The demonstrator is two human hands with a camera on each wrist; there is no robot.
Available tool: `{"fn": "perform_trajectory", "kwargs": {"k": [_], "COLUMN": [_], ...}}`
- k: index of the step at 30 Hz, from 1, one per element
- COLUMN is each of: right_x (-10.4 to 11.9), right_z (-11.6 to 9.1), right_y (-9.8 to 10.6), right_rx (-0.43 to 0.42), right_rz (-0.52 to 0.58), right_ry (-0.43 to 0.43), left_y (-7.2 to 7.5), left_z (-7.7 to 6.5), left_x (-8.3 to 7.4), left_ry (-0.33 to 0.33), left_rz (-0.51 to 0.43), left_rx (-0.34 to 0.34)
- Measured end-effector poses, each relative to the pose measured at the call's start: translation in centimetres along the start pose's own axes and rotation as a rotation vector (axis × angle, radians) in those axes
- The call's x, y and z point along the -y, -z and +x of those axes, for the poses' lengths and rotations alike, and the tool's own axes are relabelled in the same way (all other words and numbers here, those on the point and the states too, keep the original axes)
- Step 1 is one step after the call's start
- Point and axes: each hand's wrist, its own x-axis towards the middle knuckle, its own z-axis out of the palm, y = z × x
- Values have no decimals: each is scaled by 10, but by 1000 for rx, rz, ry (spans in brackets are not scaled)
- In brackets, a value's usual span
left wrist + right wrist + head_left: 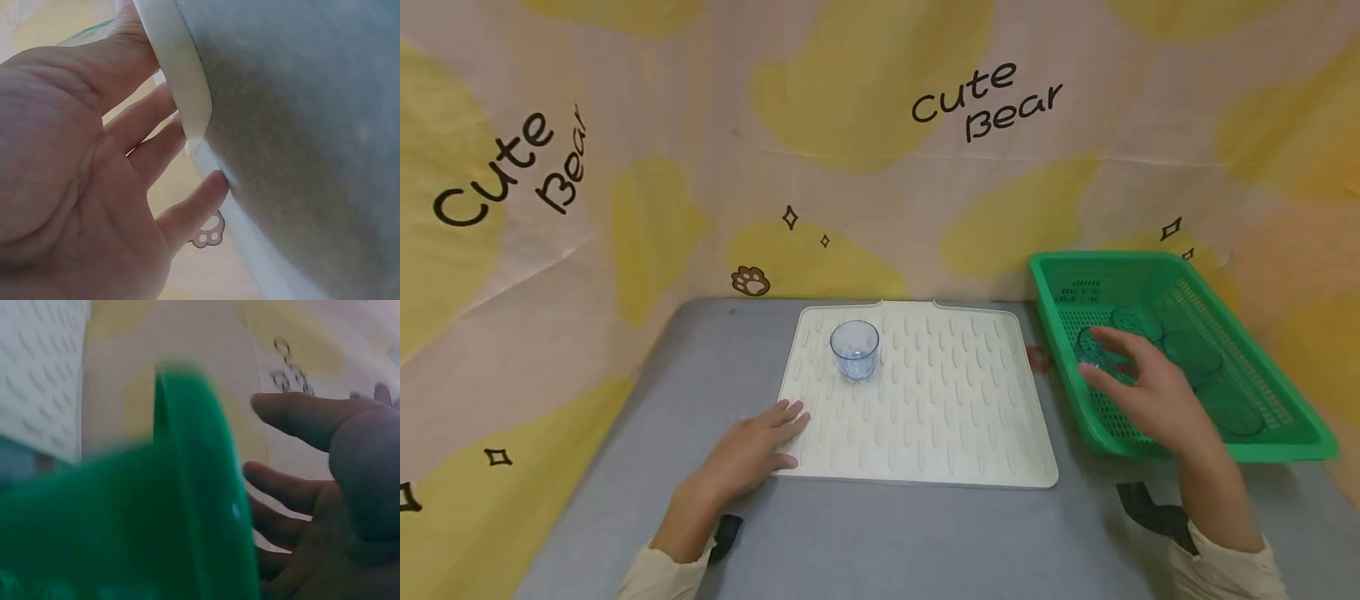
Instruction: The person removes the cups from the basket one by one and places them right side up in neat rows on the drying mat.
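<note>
A clear, bluish glass point(854, 352) stands upright on the back left part of a white draining mat point(940, 450) with raised ridges. My left hand point(747, 454) rests at the mat's left front edge, fingers spread and relaxed; in the left wrist view its fingertips are at the pale mat edge point(194, 100). Over the green basket point(1086, 417) my right hand point(1157, 398) hovers with thumb and fingers apart, holding nothing. Just beyond its fingertips is one glass point(1086, 343) in the basket, partly hidden by the hand. Other glasses point(1228, 408) lie in the basket to its right.
The basket stands right of the mat on a grey table point(925, 542), its raised rim point(212, 487) near my right hand. A printed cloth point(865, 192) hangs behind and at both sides. A small reddish patch point(1039, 358) lies between mat and basket.
</note>
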Motion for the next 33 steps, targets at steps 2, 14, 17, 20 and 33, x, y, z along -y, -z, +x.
{"fn": "perform_trajectory", "kwargs": {"k": [2,14,17,20,33], "right_x": [-17,-66,-71,-75,-88], "right_z": [2,7,5,3,-3], "right_y": [13,31,33,34,38], "right_rx": [32,102,102,105,31], "right_rz": [-49,-288,-354,-409,-462], "right_ry": [-35,-147,-179,-197,-240], "left_y": [0,0,0,0,-5], "left_z": [0,-4,-3,-1,-2], "left_x": [0,1,1,1,1], "left_ry": [8,-4,2,7,51], "left_rz": [-2,-22,-31,-27,-43], "left_rx": [7,-15,-17,-17,-6]}}
